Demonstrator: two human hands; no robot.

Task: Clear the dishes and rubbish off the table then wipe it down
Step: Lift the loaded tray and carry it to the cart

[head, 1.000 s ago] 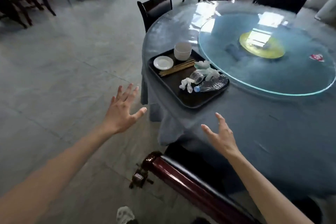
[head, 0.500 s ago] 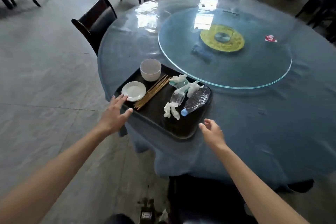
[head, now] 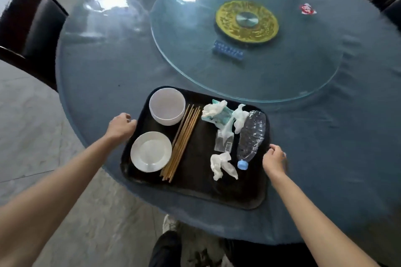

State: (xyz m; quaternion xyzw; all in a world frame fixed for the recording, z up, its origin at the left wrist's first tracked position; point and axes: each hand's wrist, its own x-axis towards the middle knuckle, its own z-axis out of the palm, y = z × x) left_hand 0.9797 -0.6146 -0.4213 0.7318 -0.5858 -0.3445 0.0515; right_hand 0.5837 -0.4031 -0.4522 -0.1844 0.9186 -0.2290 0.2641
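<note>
Fingers of the left hand [head: 120,125] curl at the left edge of the black tray [head: 195,191], touching or just shy of its rim — whether they actually grasp it cannot be told. At the tray's right edge, the right hand [head: 274,159] has its fingers curled against the rim beside the bottle, and again the grip itself is not clear.

Lying on the round table [head: 97,76] near its front edge, the tray holds the cleared things. A white bowl [head: 167,106] sits at its far left corner, and a white saucer [head: 151,151] lies nearer the front on the same side. Just right of both runs a bundle of wooden chopsticks [head: 182,143], slanting from the far edge toward the front. Toward the right edge lies a crushed clear plastic bottle [head: 251,134] with its blue cap pointing to the front. Crumpled white tissues [head: 222,166] lie beside the cap, and more crumpled paper and wrapper [head: 219,112] are heaped at the far edge, left of the bottle.

Beyond the tray a glass turntable [head: 282,84] rests on the table's middle, with a yellow disc [head: 247,21] at its centre and a small blue object [head: 227,52] under the glass — what it is cannot be made out. A red and white wrapper [head: 307,9] lies near the turntable's far right rim. A dark chair [head: 28,28] stands at the table's left edge.
</note>
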